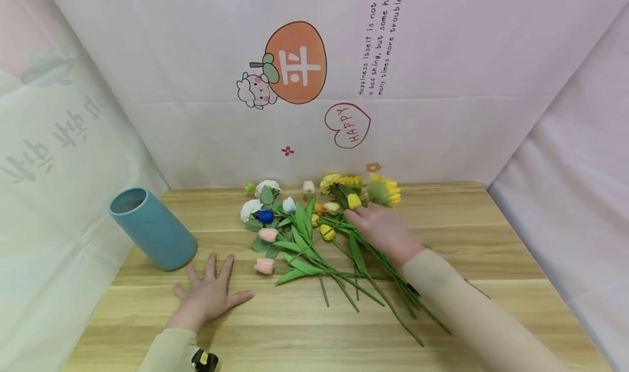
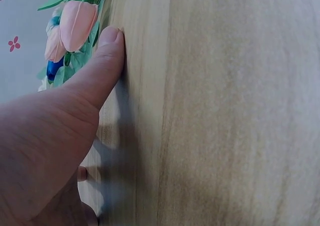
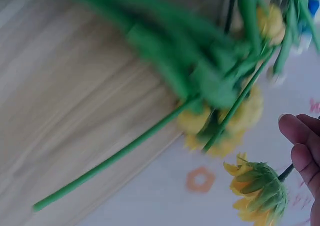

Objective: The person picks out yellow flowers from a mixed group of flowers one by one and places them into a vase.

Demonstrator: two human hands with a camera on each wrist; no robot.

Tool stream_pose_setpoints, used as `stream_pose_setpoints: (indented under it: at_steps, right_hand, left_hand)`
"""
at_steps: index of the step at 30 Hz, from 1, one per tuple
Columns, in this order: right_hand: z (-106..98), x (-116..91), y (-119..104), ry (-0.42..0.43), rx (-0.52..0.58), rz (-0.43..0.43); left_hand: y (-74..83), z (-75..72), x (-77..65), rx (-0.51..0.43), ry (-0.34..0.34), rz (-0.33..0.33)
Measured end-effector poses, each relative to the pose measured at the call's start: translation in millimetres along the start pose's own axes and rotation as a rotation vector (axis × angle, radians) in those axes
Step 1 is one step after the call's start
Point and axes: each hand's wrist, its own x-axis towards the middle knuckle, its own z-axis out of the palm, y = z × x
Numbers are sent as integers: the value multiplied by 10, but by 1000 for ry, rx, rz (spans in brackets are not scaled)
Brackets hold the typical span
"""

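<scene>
My left hand (image 1: 208, 295) rests on the wooden table with its fingers spread, holding nothing. In the left wrist view its thumb (image 2: 102, 61) points toward the pink tulips (image 2: 77, 26). At the right of the flower pile, my right hand (image 1: 383, 232) pinches the stem of a sunflower (image 1: 384, 190). Its yellow head (image 3: 257, 191) hangs by the fingers in the right wrist view. Close to that hand lie a yellow tulip (image 1: 354, 200) and yellow blooms (image 1: 331, 183). White flowers (image 1: 250, 210) and a blue tulip (image 1: 265, 216) lie on the pile's left side.
A blue cylindrical vase (image 1: 159, 235) stands upright at the table's left, beyond my left hand. Green stems (image 1: 388, 301) fan out toward the front right. Behind the table (image 1: 275, 328) hangs a white printed cloth (image 1: 432, 131), with more cloth along both sides.
</scene>
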Motion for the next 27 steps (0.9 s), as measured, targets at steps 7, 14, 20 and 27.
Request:
stream_pose_setpoints:
  at_steps: [7,14,20,27]
  right_hand:
    - [135,153,-368,5,-10,-142]
    - [262,174,-608,7,17,-232]
    - [286,139,-739,-61,10,-266]
    - [294,106,-759,-159,16,-267]
  left_hand:
    - [3,-7,-3,-4,6,3]
    - [-33,45,30,-11,3,-4]
    - [-35,43,24,-14,7,0]
    - [-12,19,12,-23,-1,-5]
